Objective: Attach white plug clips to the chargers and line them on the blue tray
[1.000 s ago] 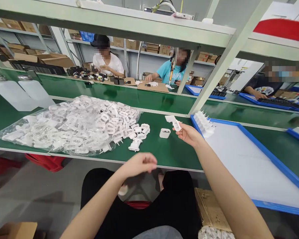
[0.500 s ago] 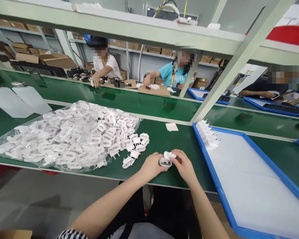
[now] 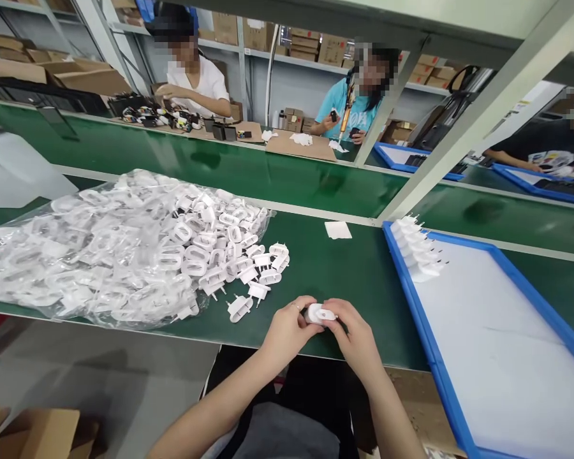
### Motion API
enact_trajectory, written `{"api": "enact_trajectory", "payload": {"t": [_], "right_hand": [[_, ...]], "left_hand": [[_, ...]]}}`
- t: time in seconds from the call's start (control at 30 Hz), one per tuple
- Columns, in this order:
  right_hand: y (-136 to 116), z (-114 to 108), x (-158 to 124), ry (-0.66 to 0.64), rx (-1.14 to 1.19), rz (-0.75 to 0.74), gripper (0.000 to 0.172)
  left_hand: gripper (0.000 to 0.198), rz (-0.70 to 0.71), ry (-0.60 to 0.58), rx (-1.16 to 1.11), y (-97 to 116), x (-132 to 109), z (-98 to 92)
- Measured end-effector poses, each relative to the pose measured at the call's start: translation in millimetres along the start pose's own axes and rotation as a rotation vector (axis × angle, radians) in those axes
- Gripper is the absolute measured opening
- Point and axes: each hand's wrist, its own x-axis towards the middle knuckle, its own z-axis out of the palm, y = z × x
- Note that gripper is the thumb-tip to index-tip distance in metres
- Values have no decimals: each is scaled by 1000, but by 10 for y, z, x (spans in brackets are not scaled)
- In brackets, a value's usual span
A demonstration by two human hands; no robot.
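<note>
Near the front edge of the green bench, my left hand [image 3: 289,326] is closed around a small white charger housing, mostly hidden by my fingers. My right hand [image 3: 351,328] pinches a white oval plug cover [image 3: 319,313] that sits over the housing's open end. Both hands touch, thumbs toward each other; whether the cover is fully seated I cannot tell. To the left of my hands lie several loose white plug covers [image 3: 240,308] with pins, spilling from a clear plastic bag [image 3: 100,248] full of the same parts.
A blue-rimmed tray [image 3: 423,338] stands at right, with a row of white pinned plug chargers [image 3: 416,248] in its far left corner. A white card [image 3: 338,230] lies behind my hands. A metal post [image 3: 459,134] rises at the bench's back. Co-workers sit across.
The plug cover has come down over the housing, whose inner parts no longer show. My hands have drawn closer together. The head view has shifted; co-workers' hands have moved.
</note>
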Motion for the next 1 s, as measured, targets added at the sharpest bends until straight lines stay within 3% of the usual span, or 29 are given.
{"api": "enact_trajectory", "payload": {"t": [0.1,0.23,0.37,0.5,0.57,0.63,0.73,0.87,1.0], "right_hand": [[-17,-25,19,-30,16,36,17],[-74,-89,43,-93,13,208,20],[-152,-140,93,-179,-64,312,24],[-243,-190,204,-301,-211,357,24],[-280,-219,269,-410,-290,405,19],[-297,-243,316,-476,-355,435,15],[-269,-256,329,-476,-344,442,12],[-162,-227,272,-443,-151,448,13],[-95,-197,204,-365,63,500,19]], "left_hand": [[34,9,-19,-1,-23,-18,-20],[32,117,-110,-22,-34,-62,-104],[28,156,-112,292,151,-64,-223],[24,98,-338,733,474,71,-290],[14,55,-475,837,585,167,-286],[8,48,-532,882,637,245,-267],[11,88,-507,894,654,296,-247],[7,80,-501,848,606,255,-278],[22,166,-324,603,377,110,-296]]}}
